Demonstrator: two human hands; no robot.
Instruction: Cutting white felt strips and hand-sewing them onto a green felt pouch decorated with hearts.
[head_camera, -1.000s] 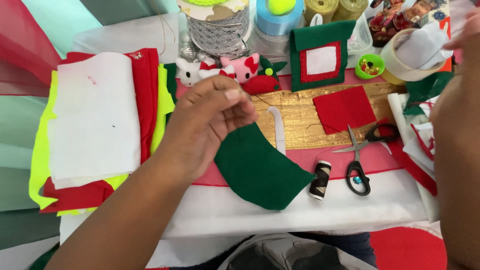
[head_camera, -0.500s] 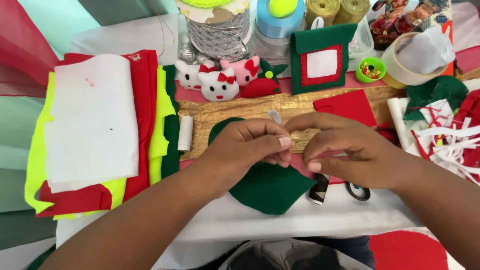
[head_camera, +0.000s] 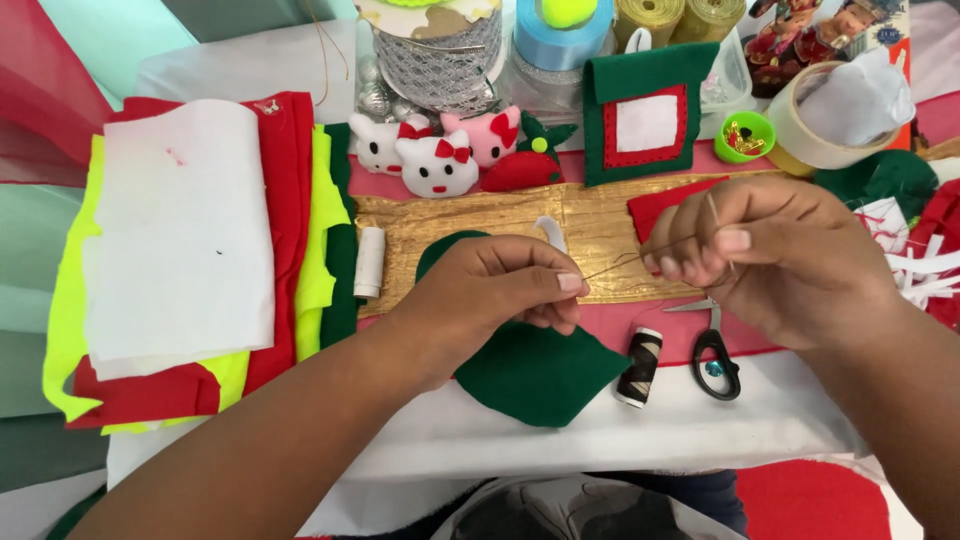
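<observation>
My left hand (head_camera: 500, 295) pinches the end of a thin thread (head_camera: 610, 265) between thumb and forefinger. My right hand (head_camera: 775, 255) holds a needle (head_camera: 712, 215) upright in its fingertips, just right of the left hand. The thread runs between the two hands. Under them lies a dark green felt piece (head_camera: 540, 375) on the table, partly hidden by my left hand. A black thread spool (head_camera: 640, 365) and black-handled scissors (head_camera: 712, 348) lie just below my right hand.
A stack of white, red and yellow felt sheets (head_camera: 180, 230) lies at left, a white spool (head_camera: 370, 262) beside it. A gold fabric strip (head_camera: 480, 225), plush cat heads (head_camera: 435, 160), a green felt house (head_camera: 645, 120), ribbon rolls (head_camera: 440, 50) and a tape roll (head_camera: 815, 125) fill the back.
My right hand came in from the right edge and met the left over the green felt. The hands have since drawn slightly apart, with thread stretched between them.
</observation>
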